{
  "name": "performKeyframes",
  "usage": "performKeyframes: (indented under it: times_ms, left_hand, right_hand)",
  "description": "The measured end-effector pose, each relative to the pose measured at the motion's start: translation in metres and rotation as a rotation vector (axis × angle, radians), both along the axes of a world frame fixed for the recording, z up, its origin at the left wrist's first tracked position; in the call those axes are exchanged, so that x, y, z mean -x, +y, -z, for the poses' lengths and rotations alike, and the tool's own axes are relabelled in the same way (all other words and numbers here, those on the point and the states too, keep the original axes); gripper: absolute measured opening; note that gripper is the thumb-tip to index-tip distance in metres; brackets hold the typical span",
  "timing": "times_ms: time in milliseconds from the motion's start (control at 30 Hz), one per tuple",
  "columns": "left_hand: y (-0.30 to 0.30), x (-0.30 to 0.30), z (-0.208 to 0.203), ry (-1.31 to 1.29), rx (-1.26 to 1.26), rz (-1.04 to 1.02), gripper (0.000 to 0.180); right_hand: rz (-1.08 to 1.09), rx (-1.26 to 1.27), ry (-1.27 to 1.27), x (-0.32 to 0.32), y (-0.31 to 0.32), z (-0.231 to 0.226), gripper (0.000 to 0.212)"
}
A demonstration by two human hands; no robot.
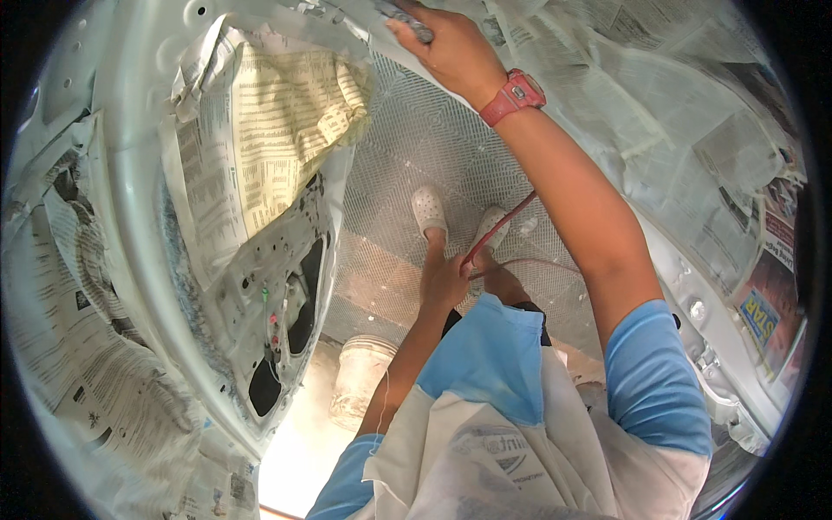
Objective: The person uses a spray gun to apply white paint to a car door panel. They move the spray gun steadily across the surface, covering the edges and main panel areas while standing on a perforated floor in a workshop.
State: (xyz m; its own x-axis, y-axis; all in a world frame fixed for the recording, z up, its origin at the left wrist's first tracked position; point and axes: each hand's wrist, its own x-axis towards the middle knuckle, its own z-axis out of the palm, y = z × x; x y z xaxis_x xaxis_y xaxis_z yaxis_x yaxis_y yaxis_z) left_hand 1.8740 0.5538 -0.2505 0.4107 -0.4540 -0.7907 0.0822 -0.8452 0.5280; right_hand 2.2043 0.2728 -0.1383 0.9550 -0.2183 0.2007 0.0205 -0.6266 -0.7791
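Near the upper edge, my right hand [455, 52] is closed round a grey metal tool that looks like a spray gun [409, 21]; its far part is blurred and partly cut off by the view's rim. A red watch [513, 97] is on that wrist. Low in front of my body, my left hand [448, 282] grips a thin red hose [503, 227]. One length of hose runs up behind my right forearm, and another trails off to the right. Beside the raised hand is the pale painted metal of a vehicle's door opening.
At left stands an open vehicle door [329, 260] with newspaper [277, 130] over its window and its inner panel bare. More newspaper [667, 113] covers the right side. A dirty white bucket [360, 373] sits on the floor at lower left. My feet stand on a patterned grey floor [381, 173].
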Motion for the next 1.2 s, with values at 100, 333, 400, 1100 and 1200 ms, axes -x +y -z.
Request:
performKeyframes:
  times_ms: [100,333,400,1100,1200]
  left_hand:
    - [0.013,0.011,0.010,-0.254,0.075,-0.098,0.044]
    - [0.036,0.017,0.008,0.045,-0.149,-0.202,0.037]
    - [0.039,0.014,0.002,0.101,-0.208,-0.184,0.034]
    - [-0.011,-0.005,-0.077,-0.054,-0.045,-0.166,0.029]
    - [-0.012,-0.001,-0.083,-0.052,-0.035,-0.214,0.028]
  right_hand:
    - [0.052,0.023,0.031,0.011,0.001,0.050,0.063]
    - [0.003,-0.184,0.471,0.046,0.013,0.115,0.064]
    - [0.030,-0.197,0.486,0.050,0.017,0.121,0.063]
    - [-0.107,-0.334,-0.054,-0.017,0.016,-0.128,0.053]
    - [-0.144,-0.351,-0.217,-0.020,0.020,-0.171,0.052]
